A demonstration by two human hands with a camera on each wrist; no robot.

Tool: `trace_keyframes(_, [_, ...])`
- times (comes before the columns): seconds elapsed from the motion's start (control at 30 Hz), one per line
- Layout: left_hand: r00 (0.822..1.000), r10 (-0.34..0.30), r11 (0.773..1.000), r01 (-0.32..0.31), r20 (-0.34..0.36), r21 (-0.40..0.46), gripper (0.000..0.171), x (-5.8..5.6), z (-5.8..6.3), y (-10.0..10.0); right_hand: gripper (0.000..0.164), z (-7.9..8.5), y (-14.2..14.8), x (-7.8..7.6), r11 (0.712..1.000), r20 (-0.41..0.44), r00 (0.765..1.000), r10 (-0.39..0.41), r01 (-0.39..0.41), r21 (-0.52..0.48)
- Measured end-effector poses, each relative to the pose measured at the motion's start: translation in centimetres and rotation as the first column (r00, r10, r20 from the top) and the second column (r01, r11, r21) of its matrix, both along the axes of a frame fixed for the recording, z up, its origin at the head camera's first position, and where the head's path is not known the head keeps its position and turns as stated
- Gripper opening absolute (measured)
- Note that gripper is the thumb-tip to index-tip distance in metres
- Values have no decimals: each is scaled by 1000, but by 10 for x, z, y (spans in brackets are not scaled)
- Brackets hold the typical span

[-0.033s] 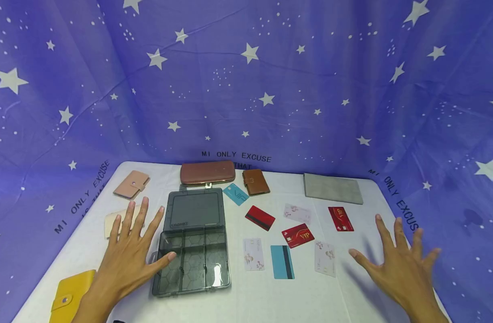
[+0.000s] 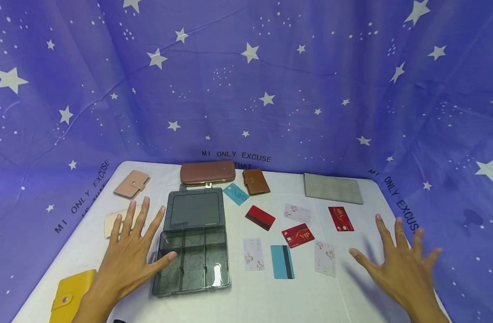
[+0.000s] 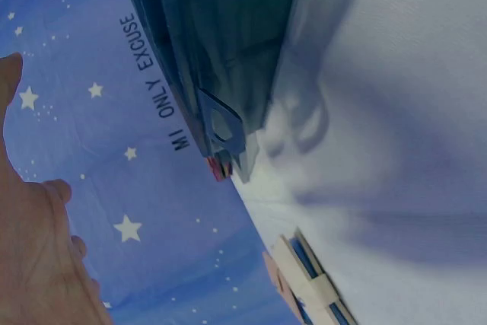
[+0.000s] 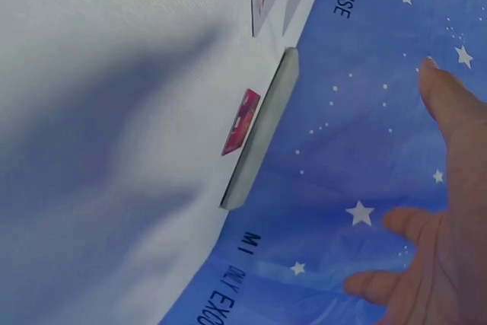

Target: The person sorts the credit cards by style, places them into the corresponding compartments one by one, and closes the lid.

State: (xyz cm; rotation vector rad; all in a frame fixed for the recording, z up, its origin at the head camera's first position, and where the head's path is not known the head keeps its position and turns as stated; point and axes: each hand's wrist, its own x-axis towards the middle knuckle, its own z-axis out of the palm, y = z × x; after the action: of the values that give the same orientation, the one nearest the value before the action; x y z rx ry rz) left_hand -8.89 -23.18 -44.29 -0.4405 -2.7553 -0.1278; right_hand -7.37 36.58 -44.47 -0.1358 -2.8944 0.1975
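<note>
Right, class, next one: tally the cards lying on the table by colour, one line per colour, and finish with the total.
Red cards: 3
White cards: 3
Blue cards: 2
Total: 8

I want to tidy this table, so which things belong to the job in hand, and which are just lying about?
Likely the job's, being nearest the hands:
open plastic box
loose cards
cream wallet
yellow wallet

Probably just lying about, farther back:
reddish-brown purse
brown wallet
grey wallet
pink wallet
</note>
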Motion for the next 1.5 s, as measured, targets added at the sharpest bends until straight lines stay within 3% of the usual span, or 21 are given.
trace_keyframes(0.4, [1000, -3, 1000, 3, 17, 24, 101, 0, -3, 3, 109, -3, -10, -2, 1000, 4, 1000, 17, -17, 17])
trace_keyframes(0.53, [999, 1, 999, -2, 39, 47, 99, 2, -5, 6, 101, -8, -25, -2, 993, -36, 995, 90, -93, -76])
trace_keyframes(0.63, [995, -5, 996, -4, 95, 94, 97, 4, -7, 8, 90, -13, -36, -3, 973, -38, 988, 150, -155, -171])
trace_keyframes(0.83, [971, -64, 973, 9, 232, 231, 90, 11, -11, 6, 85, -29, -49, -10, 974, 136, 979, 155, -128, -189])
trace_keyframes(1.03, [957, -121, 949, 34, 263, 313, 94, 17, -17, -4, 87, -36, -49, -17, 975, 256, 956, 142, -90, -203])
trace_keyframes(1.27, [960, -166, 941, 86, 227, 328, 93, 19, -24, -11, 79, -36, -50, -24, 964, 233, 957, 172, -116, -238])
trace_keyframes(1.5, [947, -181, 933, 80, 265, 352, 90, 14, -26, -12, 72, -35, -53, -30, 950, 245, 951, 191, -116, -289])
